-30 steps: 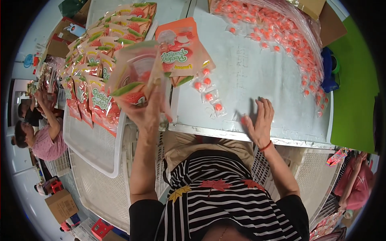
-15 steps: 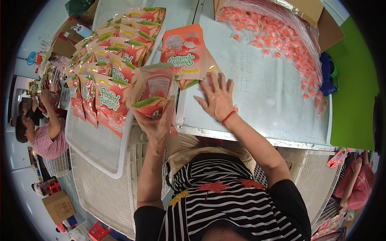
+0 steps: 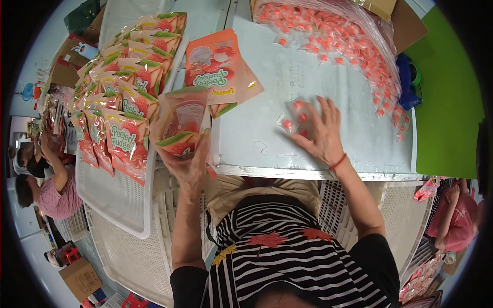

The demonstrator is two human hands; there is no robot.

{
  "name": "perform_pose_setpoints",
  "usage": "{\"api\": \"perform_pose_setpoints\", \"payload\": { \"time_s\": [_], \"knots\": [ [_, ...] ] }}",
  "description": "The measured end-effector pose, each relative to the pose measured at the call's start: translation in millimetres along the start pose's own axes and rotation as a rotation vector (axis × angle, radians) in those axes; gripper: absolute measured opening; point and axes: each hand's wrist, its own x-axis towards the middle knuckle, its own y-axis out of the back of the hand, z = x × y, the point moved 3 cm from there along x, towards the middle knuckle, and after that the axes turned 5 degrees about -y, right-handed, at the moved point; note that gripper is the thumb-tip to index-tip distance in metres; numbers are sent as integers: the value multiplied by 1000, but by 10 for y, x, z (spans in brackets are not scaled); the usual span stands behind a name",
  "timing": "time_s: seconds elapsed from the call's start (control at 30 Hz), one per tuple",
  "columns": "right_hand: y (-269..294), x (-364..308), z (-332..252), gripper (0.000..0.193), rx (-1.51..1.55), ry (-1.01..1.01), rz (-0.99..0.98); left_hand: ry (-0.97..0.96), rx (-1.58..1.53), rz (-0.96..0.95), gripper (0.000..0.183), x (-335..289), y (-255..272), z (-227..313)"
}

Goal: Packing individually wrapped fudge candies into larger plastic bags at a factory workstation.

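My left hand (image 3: 186,168) is wrapped around the lower part of a strawberry-coloured candy pouch (image 3: 181,115), held upright beside the table's left edge. The pouch's mouth gapes, and something reddish shows inside. On the table to the right, my right hand (image 3: 324,134) has its fingers apart. A few individually wrapped red candies (image 3: 287,123) lie against its thumb and fingertips, some partly hidden by them. Between the hands and farther back, flat pouches (image 3: 213,69) of the same print lie in a loose fan.
Rows of filled pouches (image 3: 128,136) stand in a white perforated tray (image 3: 115,203) at left. A big heap of wrapped candies (image 3: 352,49) spills from a clear bag at the far right, near a cardboard box (image 3: 411,25). Co-workers (image 3: 59,192) work off to both sides.
My right hand has moved right, away from the flat pouches, and loose candies now show at its fingers. The left hand still holds the pouch. The whole view has shifted slightly.
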Motion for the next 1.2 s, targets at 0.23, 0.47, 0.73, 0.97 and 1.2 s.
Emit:
{"api": "perform_pose_setpoints", "payload": {
  "time_s": [0.23,0.47,0.73,0.97,1.2],
  "knots": [
    [-254,-226,-8,89,-80,-320,48,-65,84,37,48,16,-117,24],
    [-564,232,-51,57,-102,-110,97,-53,-5,-71,87,-7,-242,50],
    [-693,451,3,10,13,135,245,-402,149,-219,100,76,-835,254],
    [-83,1005,4,17,1499,-649,265,-411,310,-220,94,103,-1083,234],
    [336,1192,-587,16,1628,-408,270,-386,320,-190,94,109,-1416,274]
  ]
}}
